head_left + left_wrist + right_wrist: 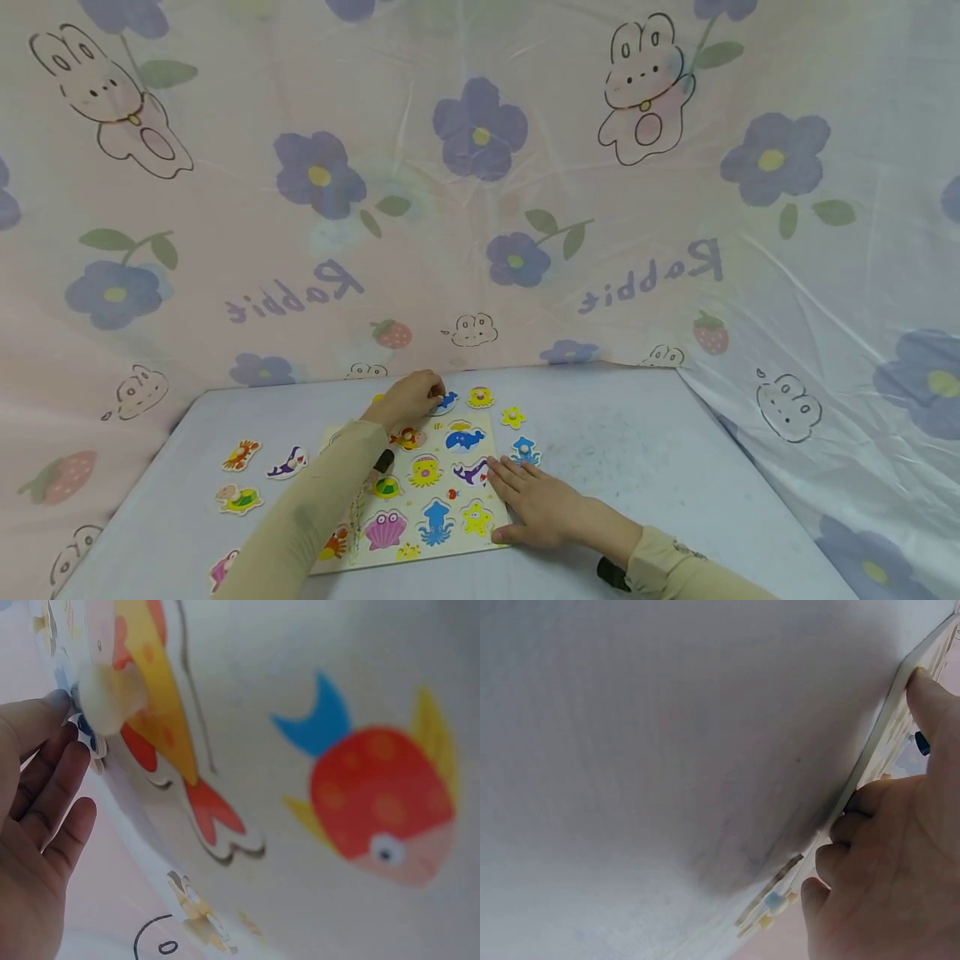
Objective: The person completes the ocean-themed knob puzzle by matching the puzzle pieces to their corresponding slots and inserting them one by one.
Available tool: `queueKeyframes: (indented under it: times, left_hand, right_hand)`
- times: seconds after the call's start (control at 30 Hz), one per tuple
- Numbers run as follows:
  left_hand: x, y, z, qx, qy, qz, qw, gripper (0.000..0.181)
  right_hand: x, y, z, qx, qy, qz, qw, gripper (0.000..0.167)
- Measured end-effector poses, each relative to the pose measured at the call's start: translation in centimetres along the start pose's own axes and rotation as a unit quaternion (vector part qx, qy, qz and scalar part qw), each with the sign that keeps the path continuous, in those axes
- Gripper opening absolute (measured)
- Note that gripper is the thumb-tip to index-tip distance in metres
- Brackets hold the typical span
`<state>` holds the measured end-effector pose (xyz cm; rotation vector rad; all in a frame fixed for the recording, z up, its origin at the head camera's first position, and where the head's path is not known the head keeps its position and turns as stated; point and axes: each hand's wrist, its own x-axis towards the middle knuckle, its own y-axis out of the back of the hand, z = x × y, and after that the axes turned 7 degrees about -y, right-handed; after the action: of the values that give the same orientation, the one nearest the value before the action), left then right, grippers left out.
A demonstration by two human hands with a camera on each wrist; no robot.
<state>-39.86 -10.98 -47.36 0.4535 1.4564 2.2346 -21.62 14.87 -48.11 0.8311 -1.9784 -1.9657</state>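
Left sleeve (307, 508), nearest my camera, slants across the board (375, 557). Beyond it, a loose crab (242, 455) and turtle (242, 500) lie on the table (168, 517), probably for easy reach. I read the left hand (408, 398) as pinching the loose whale (449, 403) at the board's far edge. My right hand (536, 504) presses flat, fingers straight, likely steadying the right edge.

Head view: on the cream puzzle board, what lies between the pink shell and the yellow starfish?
A blue squid picture lies between the pink shell picture and yellow starfish picture, in the head view.
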Motion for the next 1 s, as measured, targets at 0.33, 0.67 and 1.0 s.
queueKeyframes:
  times: [0.33, 0.67, 1.0]
  left_hand:
    - [-0.2, 0.4, 0.4, 0.006, -0.006, 0.013, 0.9999, 0.008]
    - [-1.0, 1.2, 2.0, 0.016, -0.059, -0.004, 0.9981, 0.011]
    - [-2.2, 1.0, 3.9, 0.031, -0.121, -0.015, 0.9921, 0.012]
  right_hand:
    - [0.0, 0.1, -0.1, 0.002, -0.004, -0.005, 1.0000, 0.093]
    - [0.0, -0.1, 0.1, 0.014, -0.007, -0.010, 0.9998, 0.093]
    - [0.0, 0.0, -0.1, 0.009, -0.005, -0.004, 0.9999, 0.094]
